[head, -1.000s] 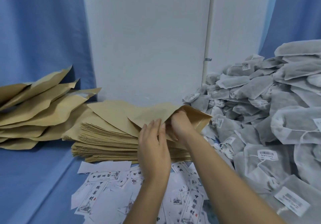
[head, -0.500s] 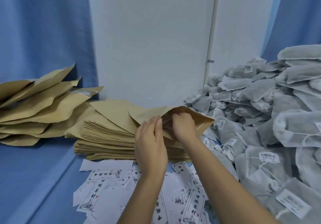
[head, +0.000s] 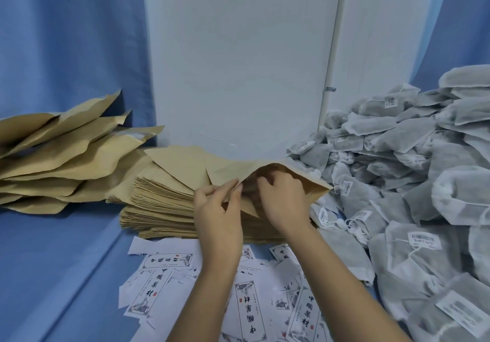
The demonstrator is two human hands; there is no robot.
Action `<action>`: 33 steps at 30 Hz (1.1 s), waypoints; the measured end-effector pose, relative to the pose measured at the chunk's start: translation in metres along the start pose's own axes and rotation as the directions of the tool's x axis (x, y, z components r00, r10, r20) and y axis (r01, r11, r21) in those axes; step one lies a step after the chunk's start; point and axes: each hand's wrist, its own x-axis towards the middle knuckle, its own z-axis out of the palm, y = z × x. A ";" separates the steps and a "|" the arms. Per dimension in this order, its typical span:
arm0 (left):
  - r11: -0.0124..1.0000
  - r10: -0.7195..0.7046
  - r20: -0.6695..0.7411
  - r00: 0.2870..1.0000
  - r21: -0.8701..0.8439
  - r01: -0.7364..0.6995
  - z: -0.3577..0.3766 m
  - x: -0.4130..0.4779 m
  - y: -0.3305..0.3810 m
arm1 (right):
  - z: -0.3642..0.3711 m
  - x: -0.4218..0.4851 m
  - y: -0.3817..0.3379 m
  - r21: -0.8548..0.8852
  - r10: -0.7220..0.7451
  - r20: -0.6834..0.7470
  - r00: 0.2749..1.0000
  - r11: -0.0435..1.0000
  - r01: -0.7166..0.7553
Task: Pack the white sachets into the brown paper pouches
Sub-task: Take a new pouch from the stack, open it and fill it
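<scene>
Head view: your left hand pinches the upper lip of a brown paper pouch, lifting it so the mouth gapes. Your right hand curls inside, and what it grips is hidden. White sachets heap just right of your fingers, within easy reach. Below your fingers, blue cloth carries printed labels; a white wall stands beyond.

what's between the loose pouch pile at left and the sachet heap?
Head view: the stack of flat pouches, and the left hand and right hand opening one pouch atop it.
</scene>
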 end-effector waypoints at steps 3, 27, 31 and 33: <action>0.999 -0.016 0.005 1.000 -0.040 0.016 -0.005 0.006 -0.001 | -0.006 -0.014 -0.007 0.187 -0.079 0.079 0.994 0.980 0.063; 0.915 -0.222 0.012 0.975 -0.344 0.213 -0.013 0.024 -0.022 | 0.027 -0.046 0.030 -0.205 -0.244 0.661 0.710 0.851 0.484; 0.920 -0.216 0.009 0.976 -0.333 0.206 -0.014 0.024 -0.023 | 0.031 -0.045 0.029 -0.249 -0.197 0.649 0.735 0.858 0.450; 0.923 -0.212 0.012 0.977 -0.326 0.204 -0.014 0.024 -0.024 | 0.031 -0.044 0.027 -0.271 -0.194 0.621 0.759 0.856 0.441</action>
